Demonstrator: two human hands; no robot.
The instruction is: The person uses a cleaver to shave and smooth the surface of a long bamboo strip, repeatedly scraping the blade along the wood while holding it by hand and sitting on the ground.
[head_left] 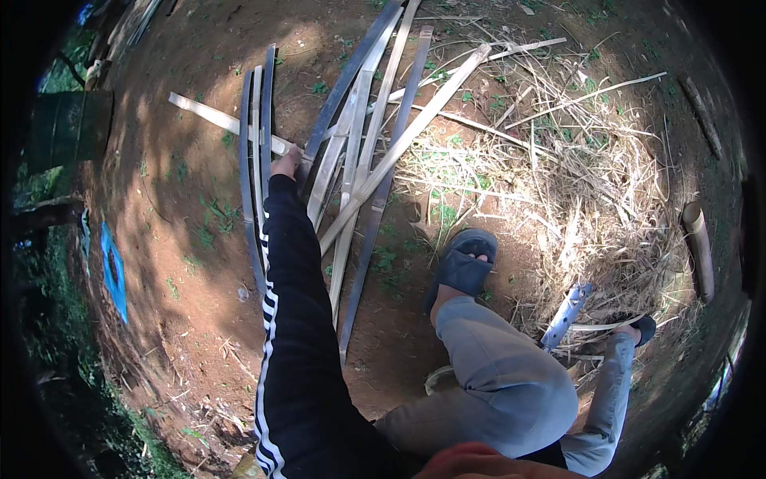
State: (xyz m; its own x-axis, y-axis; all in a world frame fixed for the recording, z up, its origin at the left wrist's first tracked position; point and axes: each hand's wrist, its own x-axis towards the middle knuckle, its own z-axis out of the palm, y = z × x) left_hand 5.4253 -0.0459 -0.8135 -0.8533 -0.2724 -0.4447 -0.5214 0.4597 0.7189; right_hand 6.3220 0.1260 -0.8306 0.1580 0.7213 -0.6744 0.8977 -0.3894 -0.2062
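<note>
My left hand (286, 163) reaches out in a dark sleeve with white stripes and is closed at the near end of a pale bamboo strip (209, 114). Its fingers are partly hidden. That strip slants to the far left and crosses several upright dark-edged bamboo strips (246, 172) beside my wrist. Just right of the hand, a loose pile of long split bamboo strips (415, 136) lies crisscrossed on the ground, some pale and some dark. My right hand is out of view.
Heaped pale shavings (574, 191) cover the ground at right. A whitish tube-like piece (567, 316) lies between my sandalled feet (467, 263). Short poles (699, 251) rest at far right. A blue item (113, 271) and a dark drum-like container (72, 128) are at left.
</note>
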